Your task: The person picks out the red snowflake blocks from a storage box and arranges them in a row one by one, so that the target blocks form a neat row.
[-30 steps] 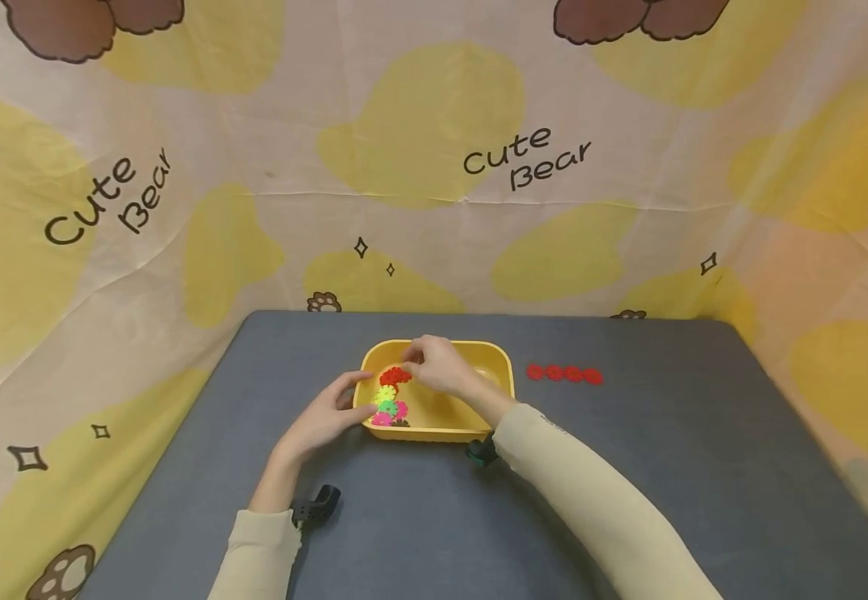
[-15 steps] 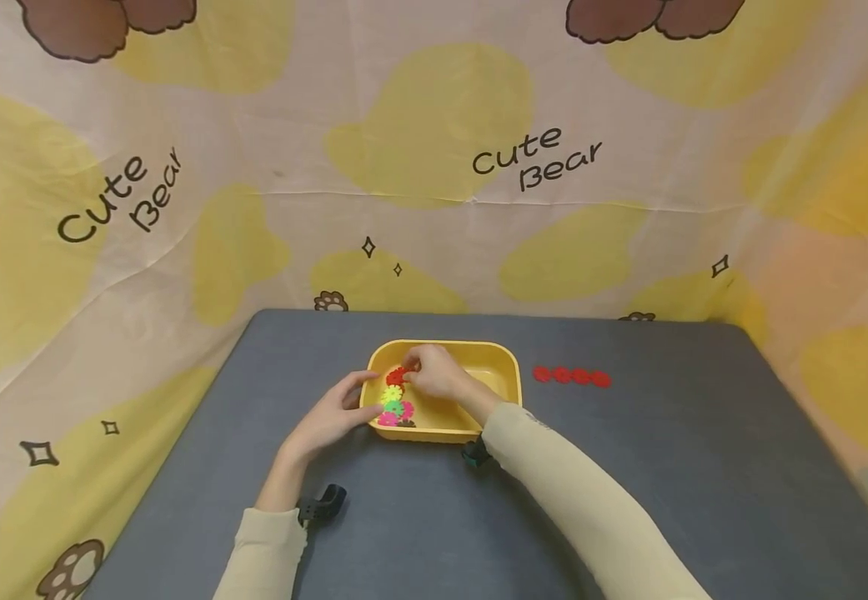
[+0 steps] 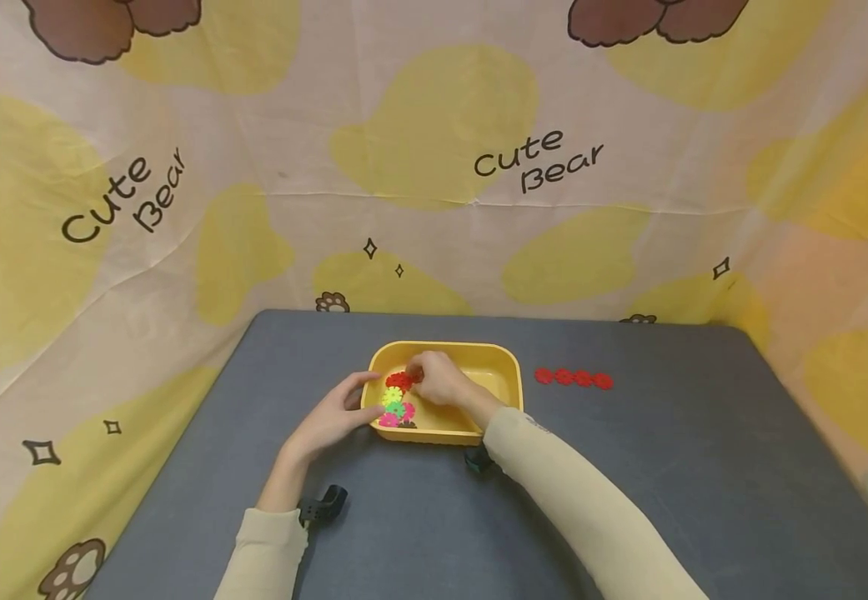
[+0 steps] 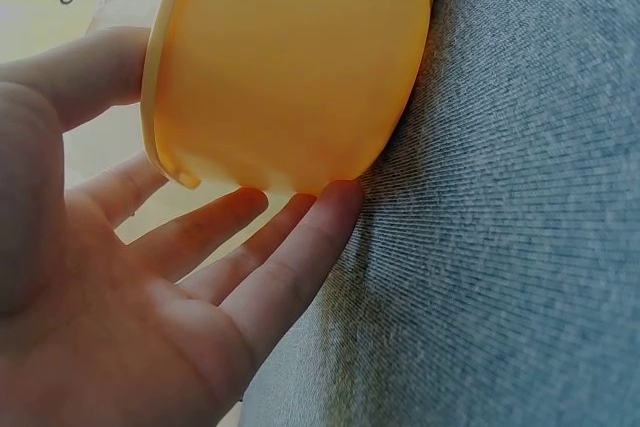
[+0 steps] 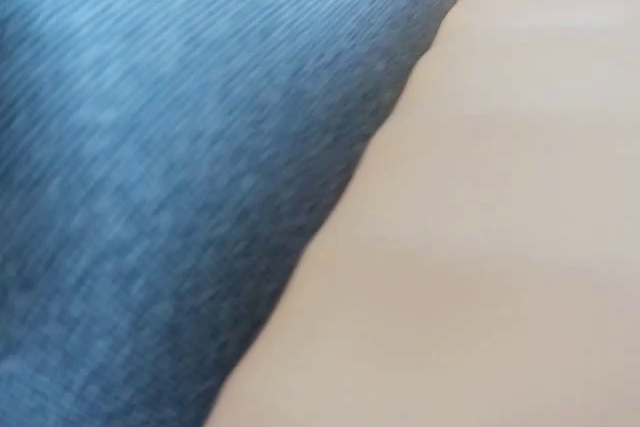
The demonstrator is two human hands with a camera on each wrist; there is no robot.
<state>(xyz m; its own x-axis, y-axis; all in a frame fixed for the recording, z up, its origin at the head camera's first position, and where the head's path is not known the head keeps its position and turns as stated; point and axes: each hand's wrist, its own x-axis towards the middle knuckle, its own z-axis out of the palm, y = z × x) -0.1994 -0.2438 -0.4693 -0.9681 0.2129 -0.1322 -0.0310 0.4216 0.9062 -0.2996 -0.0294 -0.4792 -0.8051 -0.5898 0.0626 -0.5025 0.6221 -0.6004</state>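
In the head view a yellow plastic tray [image 3: 471, 435] holds several toothed plastic discs at its left end. Red discs [image 3: 399, 381] lie at the back of this group, then a yellow disc [image 3: 392, 395], a green disc [image 3: 395, 409] and pink discs [image 3: 388, 420] toward the front. My left hand [image 3: 332, 419] holds the tray's left end, thumb on the rim; in the left wrist view its fingertips [image 4: 342, 197] press the outer wall. My right hand [image 3: 443, 379] reaches inside, thumb and forefinger pinching a red snowflake disc beside the others. Its fingers partly hide that disc.
A row of several red discs [image 3: 573, 378] lies on the grey-blue table [image 3: 674, 467] right of the tray. A printed cloth [image 3: 418, 150] hangs behind the table. The right wrist view shows mostly table cloth and a blurred pale surface [image 5: 480, 247].
My right hand has shifted slightly toward me and to the right among the red discs, which have moved a little. The left hand stays on the tray. The whole view has drifted slightly.
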